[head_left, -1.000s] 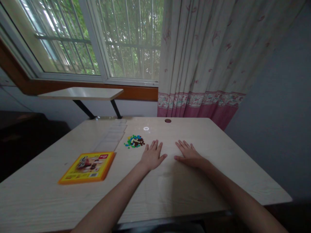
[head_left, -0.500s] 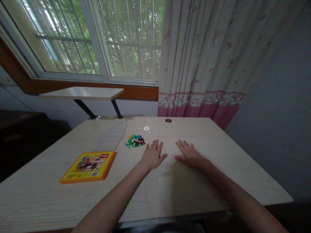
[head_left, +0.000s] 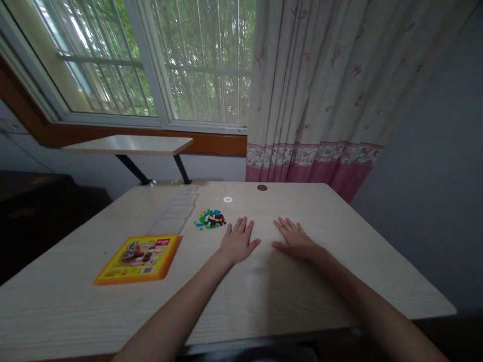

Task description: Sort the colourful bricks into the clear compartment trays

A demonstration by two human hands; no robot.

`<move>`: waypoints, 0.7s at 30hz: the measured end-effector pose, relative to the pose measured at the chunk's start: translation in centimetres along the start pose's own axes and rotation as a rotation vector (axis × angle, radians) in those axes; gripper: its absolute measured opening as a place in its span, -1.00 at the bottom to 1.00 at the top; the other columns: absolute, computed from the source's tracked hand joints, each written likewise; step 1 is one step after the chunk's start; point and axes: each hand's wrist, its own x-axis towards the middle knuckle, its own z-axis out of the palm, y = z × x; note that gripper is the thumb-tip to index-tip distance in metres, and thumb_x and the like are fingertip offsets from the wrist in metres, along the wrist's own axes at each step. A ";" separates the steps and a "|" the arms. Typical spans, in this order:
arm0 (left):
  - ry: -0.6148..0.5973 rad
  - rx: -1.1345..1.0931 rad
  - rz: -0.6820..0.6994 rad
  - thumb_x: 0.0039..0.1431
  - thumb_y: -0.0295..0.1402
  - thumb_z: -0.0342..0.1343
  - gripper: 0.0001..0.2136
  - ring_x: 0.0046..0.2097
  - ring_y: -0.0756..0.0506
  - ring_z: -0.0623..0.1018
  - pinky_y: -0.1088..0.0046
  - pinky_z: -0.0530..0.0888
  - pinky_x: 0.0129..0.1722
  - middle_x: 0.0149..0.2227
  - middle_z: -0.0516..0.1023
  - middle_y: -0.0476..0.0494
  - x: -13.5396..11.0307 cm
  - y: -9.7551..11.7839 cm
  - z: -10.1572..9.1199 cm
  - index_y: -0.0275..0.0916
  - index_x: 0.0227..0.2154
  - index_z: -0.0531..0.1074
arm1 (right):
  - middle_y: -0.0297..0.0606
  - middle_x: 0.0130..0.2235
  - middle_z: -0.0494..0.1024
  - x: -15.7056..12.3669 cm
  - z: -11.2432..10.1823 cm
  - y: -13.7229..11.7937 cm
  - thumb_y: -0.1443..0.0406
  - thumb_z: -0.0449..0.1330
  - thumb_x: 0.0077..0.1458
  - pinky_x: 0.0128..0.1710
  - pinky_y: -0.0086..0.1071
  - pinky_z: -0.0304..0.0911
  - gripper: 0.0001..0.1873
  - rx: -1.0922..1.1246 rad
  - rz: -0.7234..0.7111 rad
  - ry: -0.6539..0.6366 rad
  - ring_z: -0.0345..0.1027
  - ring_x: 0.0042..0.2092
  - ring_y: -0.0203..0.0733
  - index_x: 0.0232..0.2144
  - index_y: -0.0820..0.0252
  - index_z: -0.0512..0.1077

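My left hand lies flat on the pale wood-grain table, fingers spread and holding nothing. Just beyond its fingertips, to the left, is a loose pile of small pieces in green, blue, yellow, cream and dark brown; they are too small to name. My right hand rests palm down on the tabletop, fingers apart, with nothing in it. A short gap separates the two thumbs. Farther left lies a flat yellow-orange box with a printed picture on top.
Clear plastic sheets or trays lie behind the box. A raised shelf on black legs stands at the back left. A round brown cable hole sits near the back edge. Behind are a barred window and a patterned curtain.
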 end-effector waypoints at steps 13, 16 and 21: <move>0.013 -0.015 0.003 0.16 0.03 -0.30 -0.38 0.24 -0.29 -0.02 -0.02 0.01 0.12 0.24 -0.05 -0.35 0.1 -0.1 0.3 -0.27 0.18 0.00 | -0.21 0.28 -0.32 0.1 0.1 0.1 -0.21 -0.22 0.00 0.16 0.05 -0.45 -0.10 0.011 -0.003 0.011 -0.49 0.26 0.07 0.24 0.14 -0.28; 0.019 -0.017 0.010 0.16 0.03 -0.31 -0.38 0.24 -0.29 -0.03 -0.02 0.02 0.11 0.24 -0.07 -0.36 0.1 -0.2 0.4 -0.28 0.18 0.00 | -0.21 0.28 -0.33 0.0 0.0 0.0 -0.21 -0.22 0.00 0.16 0.04 -0.45 -0.10 0.013 -0.005 0.010 -0.49 0.27 0.06 0.24 0.14 -0.27; 0.013 -0.011 0.004 0.16 0.03 -0.31 -0.38 0.24 -0.28 -0.02 -0.02 0.02 0.12 0.24 -0.06 -0.35 0.1 -0.1 0.2 -0.28 0.18 0.00 | -0.21 0.28 -0.32 0.0 0.0 0.0 -0.20 -0.23 0.01 0.16 0.05 -0.45 -0.11 0.003 -0.008 0.008 -0.49 0.26 0.07 0.24 0.15 -0.28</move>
